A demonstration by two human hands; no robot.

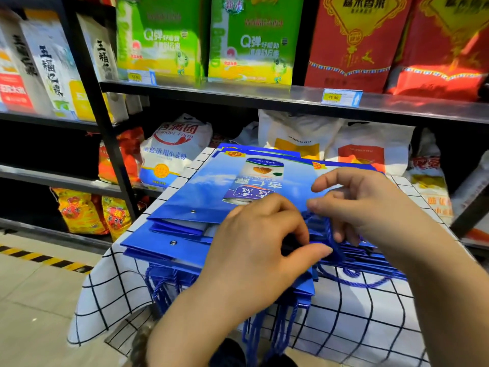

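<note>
Left hand (259,242) and right hand (370,205) pinch a blue cord handle (329,229) atop stacked blue paper bags (195,192) on a checked cloth (357,313); a flour sack (172,154) sits shelved behind.

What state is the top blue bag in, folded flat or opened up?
Folded flat: the top blue bag lies thin on the stack of bags, printed face up, with its sides creased together.

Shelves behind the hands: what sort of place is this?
Most likely a grocery shop or supermarket. The shelf carries a price tag, a red rice bag stands above it, and a flour sack sits below.
</note>
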